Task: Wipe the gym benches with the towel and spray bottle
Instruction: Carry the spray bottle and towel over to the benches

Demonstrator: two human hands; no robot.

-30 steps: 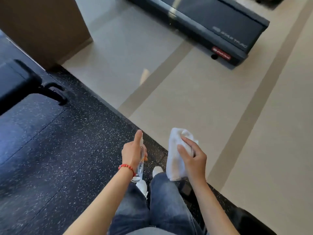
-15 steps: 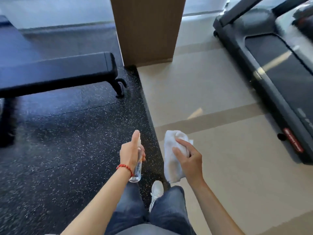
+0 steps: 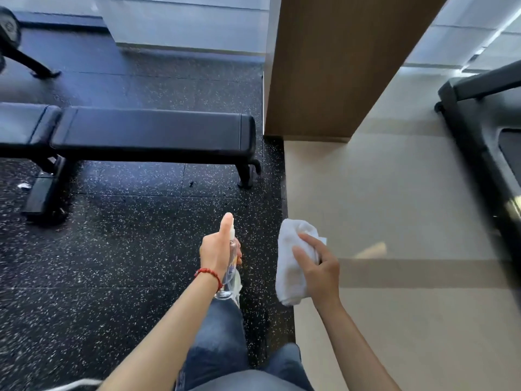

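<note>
A black padded gym bench (image 3: 152, 130) stands across the speckled rubber floor ahead of me, its right end near a wooden column. My left hand (image 3: 215, 249) grips a clear spray bottle (image 3: 231, 273), with a finger resting on its white nozzle. My right hand (image 3: 318, 268) holds a folded white towel (image 3: 290, 261) at the same height. Both hands hang in the air well short of the bench, above my jeans-clad legs.
A wooden column (image 3: 332, 66) rises to the right of the bench. A black treadmill (image 3: 485, 142) stands at the far right on the beige floor (image 3: 394, 207). The black rubber mat (image 3: 98, 249) ends just right of my legs. Another machine's leg (image 3: 25, 63) shows at top left.
My view has swung left and towards the bench, which now lies straight ahead and larger. The treadmill has slid to the right edge. Both hands keep their hold.
</note>
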